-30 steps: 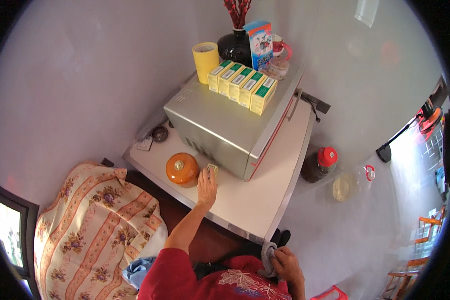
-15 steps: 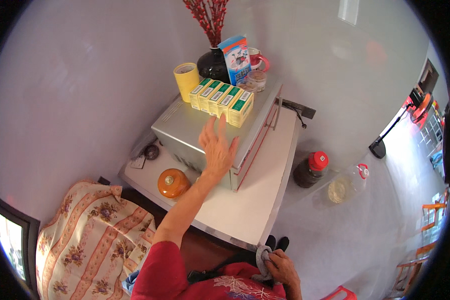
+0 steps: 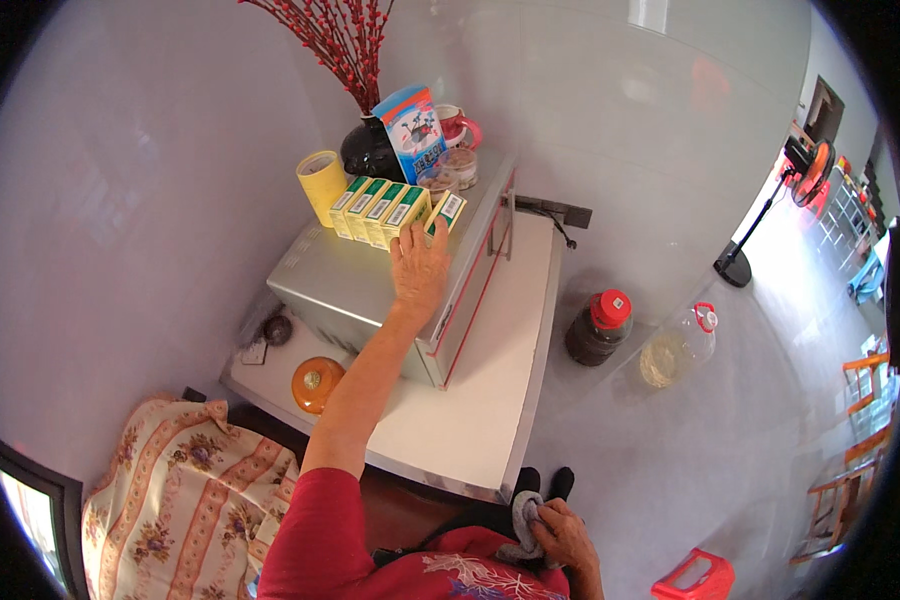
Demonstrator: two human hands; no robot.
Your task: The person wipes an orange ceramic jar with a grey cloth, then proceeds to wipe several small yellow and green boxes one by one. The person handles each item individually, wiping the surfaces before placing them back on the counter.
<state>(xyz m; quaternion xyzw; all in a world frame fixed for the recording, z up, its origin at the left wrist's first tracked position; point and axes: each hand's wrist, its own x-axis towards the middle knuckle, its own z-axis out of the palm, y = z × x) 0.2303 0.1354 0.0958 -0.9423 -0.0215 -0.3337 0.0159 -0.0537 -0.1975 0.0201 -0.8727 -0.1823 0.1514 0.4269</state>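
Observation:
My left hand (image 3: 420, 268) reaches over a silver box-shaped appliance (image 3: 345, 275). Its fingers are closed at the near end of a small yellow-and-green carton (image 3: 448, 210), which stands tilted and apart at the right end of a row. Several matching cartons (image 3: 375, 212) stay side by side just left of it. Low in the picture, my right hand (image 3: 567, 535) grips a bunched grey cloth (image 3: 526, 518) in front of my body.
Behind the cartons stand a yellow cylinder (image 3: 322, 187), black vase (image 3: 370, 150), blue-and-white packet (image 3: 411, 135), clear jars (image 3: 458, 168) and red-and-white mug (image 3: 452, 122). An orange-brown lidded pot (image 3: 316, 385) sits on the white tabletop (image 3: 450, 440). Red-capped jugs (image 3: 598, 328) are on the floor.
My left hand has moved forward onto the rightmost carton, which now tilts away from the row. My right hand keeps the cloth. The view has shifted, bringing more of a red stool in.

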